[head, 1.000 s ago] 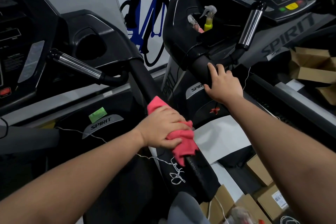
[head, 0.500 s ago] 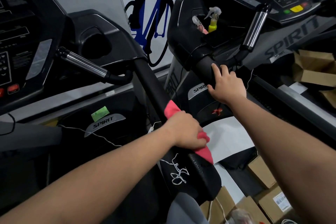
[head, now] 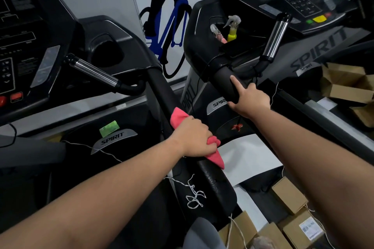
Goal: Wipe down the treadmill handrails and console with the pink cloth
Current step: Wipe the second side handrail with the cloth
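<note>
My left hand (head: 195,137) grips the pink cloth (head: 178,117) wrapped round the black right handrail (head: 159,85) of the left treadmill, about halfway along its length. Pink ends stick out above and below the fingers. My right hand (head: 250,99) holds the thick black left handrail (head: 223,79) of the right treadmill, thumb under it and index finger stretched along its top. The left treadmill's console (head: 24,42) fills the upper left; the right one's console (head: 299,4) sits at the upper right.
Two spray bottles (head: 232,30) stand in the right console's cup holder. Chrome pulse grips (head: 93,72) (head: 275,38) jut from each console. White string (head: 193,194) hangs off the handrail's lower end. Cardboard boxes (head: 291,224) crowd the floor at right and bottom right.
My left hand with the cloth slid down the rail toward me, then moved back up a little. My right hand shifted its hold, index finger now extended.
</note>
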`<state>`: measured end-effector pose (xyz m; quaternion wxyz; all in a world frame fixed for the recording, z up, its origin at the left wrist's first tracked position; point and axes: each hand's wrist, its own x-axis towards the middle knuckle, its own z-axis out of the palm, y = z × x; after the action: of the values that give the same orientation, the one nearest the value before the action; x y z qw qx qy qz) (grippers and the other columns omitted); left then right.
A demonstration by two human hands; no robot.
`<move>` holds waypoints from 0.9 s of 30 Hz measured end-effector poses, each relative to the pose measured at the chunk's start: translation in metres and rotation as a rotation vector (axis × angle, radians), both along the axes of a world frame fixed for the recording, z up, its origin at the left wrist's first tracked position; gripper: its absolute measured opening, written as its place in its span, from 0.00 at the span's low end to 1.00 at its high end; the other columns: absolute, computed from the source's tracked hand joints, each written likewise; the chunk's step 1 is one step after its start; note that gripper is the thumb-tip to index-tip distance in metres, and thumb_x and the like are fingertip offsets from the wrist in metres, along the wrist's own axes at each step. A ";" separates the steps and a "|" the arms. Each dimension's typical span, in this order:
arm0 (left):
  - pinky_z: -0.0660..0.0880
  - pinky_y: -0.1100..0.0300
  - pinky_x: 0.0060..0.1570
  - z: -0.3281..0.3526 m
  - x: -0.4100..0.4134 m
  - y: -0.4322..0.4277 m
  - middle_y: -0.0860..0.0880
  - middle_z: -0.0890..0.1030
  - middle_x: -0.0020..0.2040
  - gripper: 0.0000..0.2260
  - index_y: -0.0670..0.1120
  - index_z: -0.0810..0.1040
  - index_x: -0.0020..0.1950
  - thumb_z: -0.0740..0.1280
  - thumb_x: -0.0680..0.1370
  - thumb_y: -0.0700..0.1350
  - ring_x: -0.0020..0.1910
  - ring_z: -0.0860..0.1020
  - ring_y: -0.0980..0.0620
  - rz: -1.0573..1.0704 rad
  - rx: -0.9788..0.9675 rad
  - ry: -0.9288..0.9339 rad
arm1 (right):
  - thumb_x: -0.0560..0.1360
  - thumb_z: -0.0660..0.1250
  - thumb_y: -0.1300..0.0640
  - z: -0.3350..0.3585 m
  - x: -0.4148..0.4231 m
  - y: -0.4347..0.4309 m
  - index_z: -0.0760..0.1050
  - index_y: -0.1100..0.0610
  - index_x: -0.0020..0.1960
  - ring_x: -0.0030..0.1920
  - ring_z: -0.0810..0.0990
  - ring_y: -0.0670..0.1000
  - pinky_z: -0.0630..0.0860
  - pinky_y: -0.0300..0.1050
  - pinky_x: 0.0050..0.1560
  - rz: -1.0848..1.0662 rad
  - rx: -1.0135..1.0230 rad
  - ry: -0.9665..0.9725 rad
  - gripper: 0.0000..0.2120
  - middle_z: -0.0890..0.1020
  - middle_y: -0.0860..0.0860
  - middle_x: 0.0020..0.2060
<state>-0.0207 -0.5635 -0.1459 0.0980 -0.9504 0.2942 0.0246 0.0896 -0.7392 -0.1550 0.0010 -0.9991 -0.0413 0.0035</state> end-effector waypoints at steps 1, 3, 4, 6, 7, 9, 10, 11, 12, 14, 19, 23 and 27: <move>0.65 0.54 0.48 -0.001 -0.006 -0.006 0.46 0.81 0.46 0.25 0.46 0.81 0.44 0.49 0.75 0.59 0.49 0.77 0.44 0.004 0.013 0.008 | 0.74 0.61 0.37 0.000 -0.001 -0.002 0.37 0.38 0.75 0.45 0.75 0.58 0.72 0.47 0.36 0.003 0.031 -0.004 0.40 0.69 0.58 0.60; 0.65 0.53 0.49 -0.003 -0.015 -0.020 0.45 0.81 0.48 0.23 0.47 0.82 0.48 0.52 0.78 0.58 0.50 0.76 0.43 0.026 0.055 0.041 | 0.74 0.62 0.38 0.002 0.000 -0.004 0.39 0.38 0.76 0.41 0.73 0.56 0.69 0.46 0.34 0.016 0.060 -0.018 0.40 0.70 0.58 0.59; 0.64 0.52 0.50 -0.004 -0.020 -0.026 0.45 0.81 0.49 0.22 0.47 0.82 0.50 0.53 0.78 0.59 0.51 0.76 0.42 0.041 0.080 0.064 | 0.74 0.62 0.38 0.003 0.000 -0.003 0.39 0.39 0.76 0.40 0.72 0.56 0.68 0.45 0.34 0.025 0.064 -0.018 0.40 0.70 0.58 0.59; 0.64 0.51 0.51 -0.007 -0.029 -0.037 0.45 0.81 0.50 0.23 0.47 0.81 0.52 0.52 0.78 0.59 0.51 0.76 0.42 0.039 0.123 0.112 | 0.74 0.62 0.39 0.004 -0.001 -0.003 0.40 0.39 0.76 0.38 0.70 0.55 0.68 0.45 0.34 0.041 0.073 -0.016 0.40 0.70 0.58 0.59; 0.65 0.51 0.51 -0.008 -0.033 -0.041 0.45 0.81 0.50 0.23 0.47 0.81 0.51 0.51 0.79 0.59 0.51 0.76 0.41 0.022 0.127 0.136 | 0.74 0.62 0.39 0.004 -0.001 -0.004 0.40 0.39 0.76 0.38 0.70 0.54 0.68 0.45 0.34 0.043 0.076 -0.021 0.40 0.70 0.58 0.59; 0.66 0.51 0.50 -0.007 -0.037 -0.042 0.46 0.82 0.48 0.24 0.47 0.81 0.49 0.51 0.79 0.60 0.49 0.76 0.42 -0.019 0.103 0.169 | 0.74 0.62 0.39 0.004 -0.001 -0.005 0.40 0.39 0.76 0.39 0.72 0.55 0.68 0.45 0.34 0.044 0.077 -0.029 0.40 0.70 0.58 0.59; 0.67 0.51 0.50 -0.006 -0.036 -0.039 0.46 0.82 0.47 0.24 0.47 0.81 0.48 0.51 0.79 0.60 0.48 0.77 0.42 -0.035 0.082 0.177 | 0.74 0.62 0.39 0.004 -0.001 -0.005 0.40 0.39 0.76 0.40 0.73 0.56 0.68 0.45 0.34 0.046 0.075 -0.029 0.39 0.70 0.58 0.59; 0.68 0.52 0.50 -0.004 -0.034 -0.035 0.46 0.82 0.47 0.24 0.48 0.81 0.48 0.50 0.79 0.61 0.48 0.77 0.42 -0.042 0.068 0.175 | 0.74 0.61 0.39 0.004 -0.001 -0.005 0.40 0.40 0.76 0.41 0.74 0.56 0.68 0.45 0.34 0.050 0.074 -0.027 0.39 0.70 0.58 0.59; 0.69 0.52 0.51 -0.003 -0.031 -0.031 0.46 0.82 0.47 0.24 0.48 0.81 0.48 0.50 0.79 0.61 0.49 0.77 0.43 -0.033 0.061 0.164 | 0.75 0.61 0.39 0.004 -0.001 -0.005 0.40 0.40 0.76 0.42 0.75 0.56 0.68 0.45 0.34 0.052 0.074 -0.026 0.39 0.70 0.58 0.59; 0.68 0.51 0.53 -0.001 -0.028 -0.028 0.46 0.81 0.48 0.24 0.47 0.82 0.49 0.51 0.79 0.60 0.51 0.76 0.43 0.033 0.044 0.119 | 0.75 0.61 0.39 0.004 -0.001 -0.005 0.40 0.39 0.76 0.41 0.75 0.56 0.68 0.44 0.34 0.053 0.076 -0.029 0.39 0.70 0.58 0.59; 0.62 0.50 0.58 -0.006 -0.045 -0.036 0.45 0.79 0.51 0.21 0.45 0.81 0.55 0.53 0.79 0.56 0.52 0.73 0.43 0.167 -0.024 0.024 | 0.75 0.61 0.39 0.003 -0.001 -0.006 0.41 0.40 0.76 0.43 0.76 0.57 0.68 0.44 0.34 0.051 0.085 -0.036 0.39 0.70 0.58 0.59; 0.67 0.53 0.51 -0.013 -0.068 -0.035 0.48 0.78 0.37 0.20 0.46 0.83 0.42 0.56 0.74 0.56 0.41 0.75 0.46 0.048 -0.219 -0.053 | 0.75 0.61 0.39 0.005 -0.002 -0.006 0.42 0.40 0.77 0.43 0.76 0.57 0.67 0.44 0.35 0.061 0.094 -0.039 0.38 0.70 0.58 0.59; 0.65 0.55 0.55 -0.031 -0.082 -0.016 0.53 0.80 0.42 0.17 0.51 0.83 0.46 0.59 0.72 0.58 0.45 0.76 0.50 -0.059 -0.435 -0.056 | 0.75 0.62 0.39 0.005 -0.001 -0.008 0.42 0.39 0.76 0.43 0.77 0.57 0.70 0.44 0.36 0.066 0.118 -0.025 0.39 0.71 0.58 0.59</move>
<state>-0.1027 -0.5793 -0.1769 -0.1006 -0.9405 0.3172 -0.0689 0.0884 -0.7470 -0.1500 0.0593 -0.9954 -0.0743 -0.0112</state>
